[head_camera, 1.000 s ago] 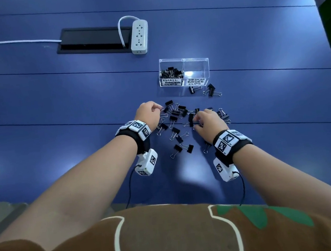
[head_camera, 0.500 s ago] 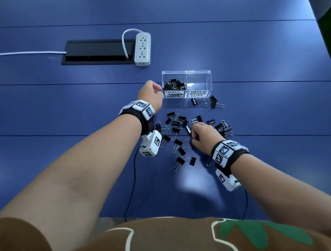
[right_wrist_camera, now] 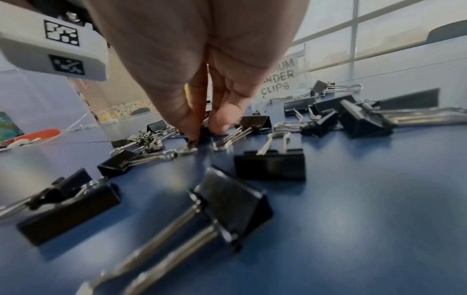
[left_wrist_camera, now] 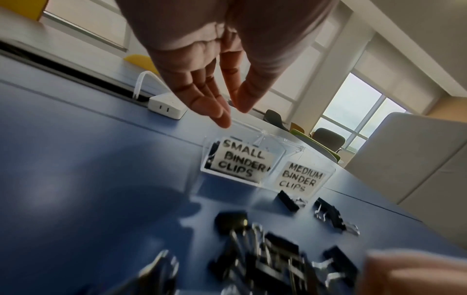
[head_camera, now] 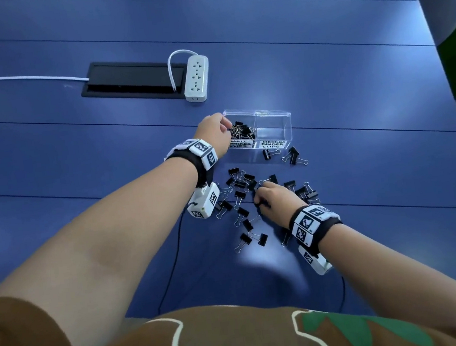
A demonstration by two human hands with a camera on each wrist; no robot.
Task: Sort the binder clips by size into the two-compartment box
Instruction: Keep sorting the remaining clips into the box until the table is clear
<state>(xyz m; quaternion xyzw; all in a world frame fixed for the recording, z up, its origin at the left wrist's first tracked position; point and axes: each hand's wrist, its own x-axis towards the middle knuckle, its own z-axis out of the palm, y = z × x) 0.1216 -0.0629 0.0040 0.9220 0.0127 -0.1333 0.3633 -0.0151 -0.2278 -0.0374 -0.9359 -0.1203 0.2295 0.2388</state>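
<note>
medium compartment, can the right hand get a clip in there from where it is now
Probably yes. The right hand pinches a clip in the pile, and the medium compartment stands open-topped and looks empty just beyond. The left hand hovers over the small side only, so the way looks free.

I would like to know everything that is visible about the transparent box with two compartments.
The two-compartment box is clear, hard plastic by its look, open on top, standing upright on the blue table beyond the scattered clips. A thin wall divides it. Each front bears a white handwritten label: "SMALL BINDER CLIPS" on the left, "MEDIUM BINDER CLIPS" on the right. The left compartment holds a pile of small black clips; the right looks empty. The left hand is over the left compartment's edge; contact is unclear.
</note>
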